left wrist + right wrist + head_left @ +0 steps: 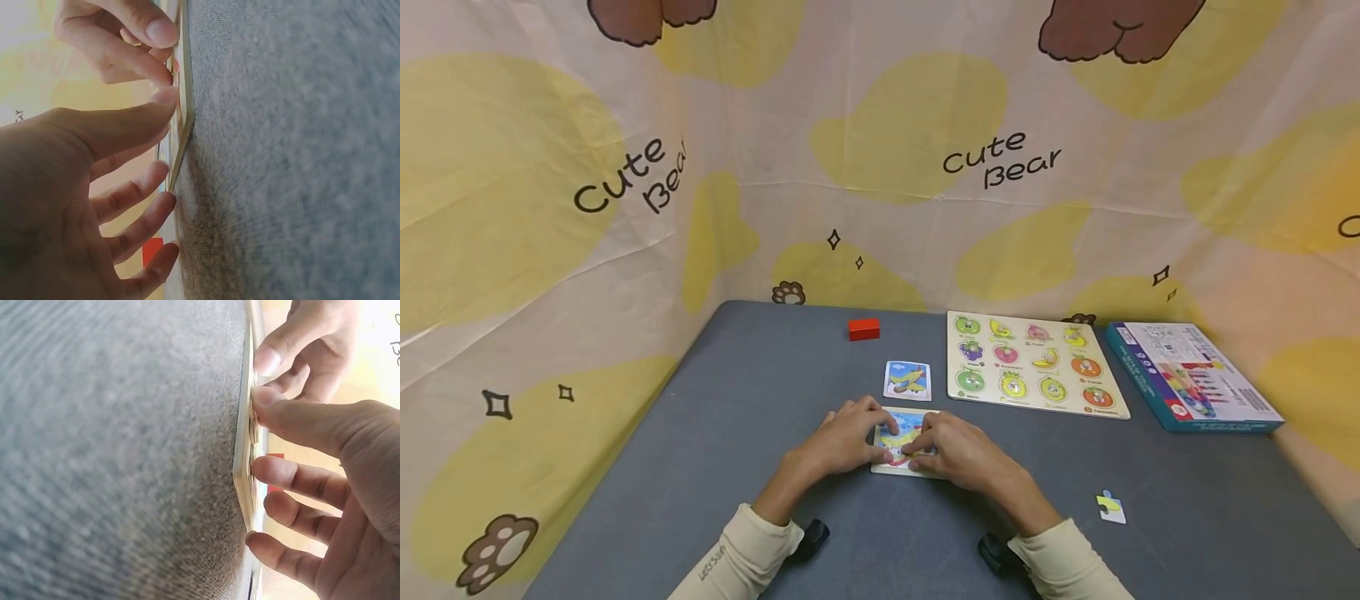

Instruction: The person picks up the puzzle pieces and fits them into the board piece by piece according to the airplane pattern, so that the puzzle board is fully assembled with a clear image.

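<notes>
A small jigsaw puzzle with a pale frame and a blue, yellow and red picture lies flat on the table between both hands. My left hand touches its left part with thumb and fingertips. From the other side, my right hand presses thumb and index finger near its lower middle, close to the left thumb. In the right wrist view, a puzzle piece stands slightly proud of the frame beside the right thumb. The hands cover much of the picture. Just behind lies a picture card showing a yellow airplane.
A loose puzzle piece lies on the grey table to the right. Behind are a red block, a fruit picture board and a teal-edged box. A printed cloth hangs around the table.
</notes>
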`<move>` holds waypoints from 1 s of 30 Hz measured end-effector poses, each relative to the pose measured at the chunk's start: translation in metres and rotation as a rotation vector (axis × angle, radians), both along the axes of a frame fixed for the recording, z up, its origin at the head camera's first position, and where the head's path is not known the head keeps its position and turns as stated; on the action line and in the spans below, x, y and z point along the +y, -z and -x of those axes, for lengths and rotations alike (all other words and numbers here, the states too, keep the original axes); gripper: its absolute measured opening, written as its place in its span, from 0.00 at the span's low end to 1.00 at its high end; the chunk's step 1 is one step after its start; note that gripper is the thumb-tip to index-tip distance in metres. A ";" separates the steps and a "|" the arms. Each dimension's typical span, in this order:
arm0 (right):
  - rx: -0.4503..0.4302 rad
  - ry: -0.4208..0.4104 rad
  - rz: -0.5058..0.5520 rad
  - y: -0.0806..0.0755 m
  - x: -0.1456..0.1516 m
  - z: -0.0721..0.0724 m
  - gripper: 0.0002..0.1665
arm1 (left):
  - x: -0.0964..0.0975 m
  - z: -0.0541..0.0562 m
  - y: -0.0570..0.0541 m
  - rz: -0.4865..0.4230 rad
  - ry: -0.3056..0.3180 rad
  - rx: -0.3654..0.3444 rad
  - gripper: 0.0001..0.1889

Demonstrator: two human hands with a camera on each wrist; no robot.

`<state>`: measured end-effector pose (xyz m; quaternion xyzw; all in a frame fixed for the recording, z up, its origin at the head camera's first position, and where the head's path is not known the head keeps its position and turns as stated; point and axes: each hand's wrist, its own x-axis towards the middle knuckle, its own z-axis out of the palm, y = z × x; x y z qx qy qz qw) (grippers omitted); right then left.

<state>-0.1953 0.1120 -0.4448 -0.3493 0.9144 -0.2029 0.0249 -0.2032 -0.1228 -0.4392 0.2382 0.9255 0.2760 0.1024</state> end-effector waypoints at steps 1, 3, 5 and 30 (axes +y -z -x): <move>0.001 0.001 -0.003 0.000 0.000 0.000 0.12 | 0.000 0.000 0.000 0.000 -0.005 0.002 0.16; -0.001 0.005 -0.007 0.000 0.000 0.000 0.12 | 0.001 -0.001 0.001 0.002 -0.013 0.005 0.16; -0.005 0.009 -0.011 0.000 0.000 0.000 0.12 | 0.001 -0.001 0.001 0.002 -0.020 0.005 0.16; -0.136 -0.005 0.069 0.001 0.006 0.006 0.13 | 0.001 -0.001 0.002 0.006 -0.010 0.014 0.15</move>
